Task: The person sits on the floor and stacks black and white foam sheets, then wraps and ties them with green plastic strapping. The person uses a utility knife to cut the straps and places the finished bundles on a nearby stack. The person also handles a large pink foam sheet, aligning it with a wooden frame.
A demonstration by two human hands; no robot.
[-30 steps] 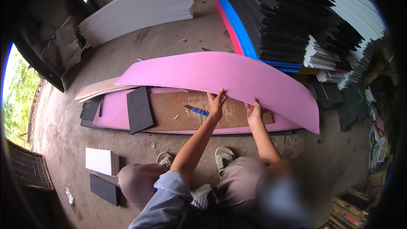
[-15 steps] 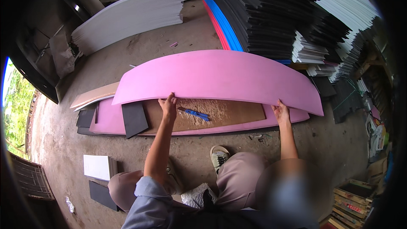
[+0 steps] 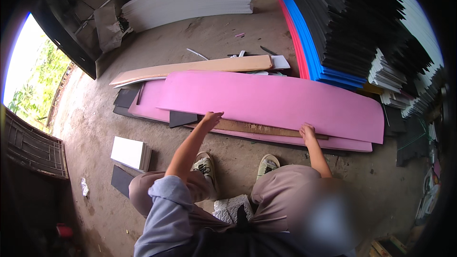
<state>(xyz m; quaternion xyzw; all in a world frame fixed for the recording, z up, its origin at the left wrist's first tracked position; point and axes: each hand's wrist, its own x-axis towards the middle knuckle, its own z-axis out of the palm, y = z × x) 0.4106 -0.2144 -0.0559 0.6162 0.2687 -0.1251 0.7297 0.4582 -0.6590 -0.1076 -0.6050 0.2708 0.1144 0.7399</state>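
The top pink foam sheet, arched high a moment ago, is now lowered almost flat over the board; its near edge is grasped by the left hand and right hand, so laying-down seems nearly finished

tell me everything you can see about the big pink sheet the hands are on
The top pink sheet is long, thin and matte, apparently foam, with a slightly bowed outline. It lies nearly flat on the ground over a brown board and another pink sheet beneath. The left hand and right hand both rest on its near edge. Its far end reaches toward the blue and black stacked sheets.
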